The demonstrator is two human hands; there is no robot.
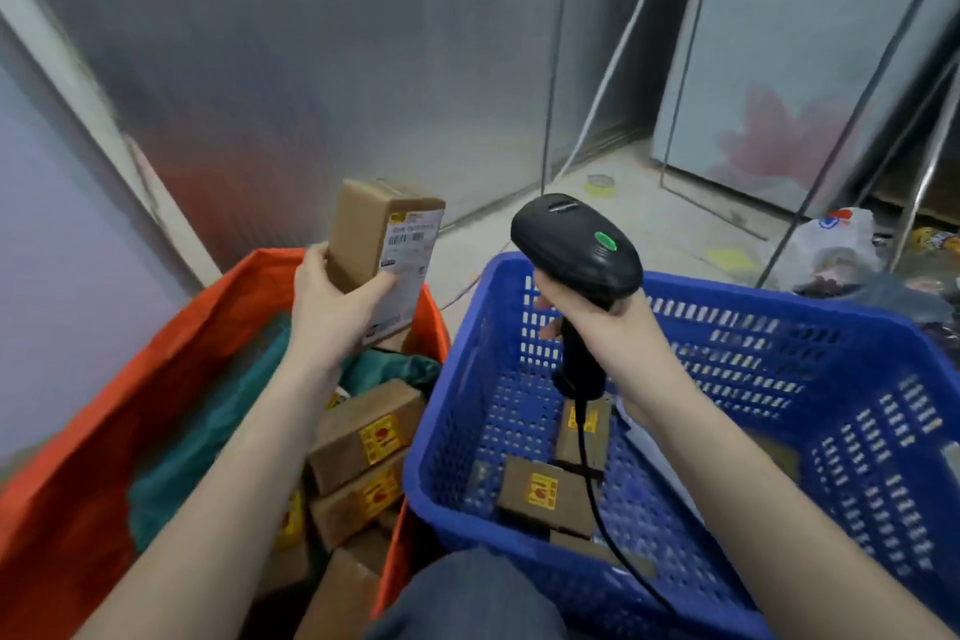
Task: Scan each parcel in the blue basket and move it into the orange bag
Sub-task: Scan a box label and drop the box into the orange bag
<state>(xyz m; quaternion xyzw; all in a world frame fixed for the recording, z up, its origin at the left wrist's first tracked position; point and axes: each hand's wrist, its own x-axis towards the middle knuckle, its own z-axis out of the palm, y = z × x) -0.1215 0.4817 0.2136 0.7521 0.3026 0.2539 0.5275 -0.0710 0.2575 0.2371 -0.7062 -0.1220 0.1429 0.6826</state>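
Parcel (382, 244), a small brown cardboard box with a white shipping label facing the camera, sits upright in the left hand (332, 299) a little left of the frame's centre, above the far rim of the orange bag (93, 431). The left hand's fingers curl round the back of the box while the thumb presses across the lower part of the label. The right hand (597, 322), at centre frame, grips the handle of a black barcode scanner (576, 244), fingers wrapped round it; the scanner's head bears a green spot on top and points toward the held box, close beside it but apart. A black cable (597, 499) hangs from the handle's base down into the blue basket (779, 369).

The orange bag fills the lower left of the frame; inside it lie several brown boxes (363, 436) with yellow-and-red stickers, piled against the side nearest the basket, and a green lining (208, 436) shows beside them. The blue basket, with slotted walls, takes up the lower right and touches the bag's side. On its floor lie a few more brown parcels (545, 494), one showing a yellow-and-red sticker, partly hidden by the right forearm.

A dark knee (467, 598) shows at bottom centre. On the floor in the upper right are a roll of tape (601, 184) and a white plastic bag (831, 244).
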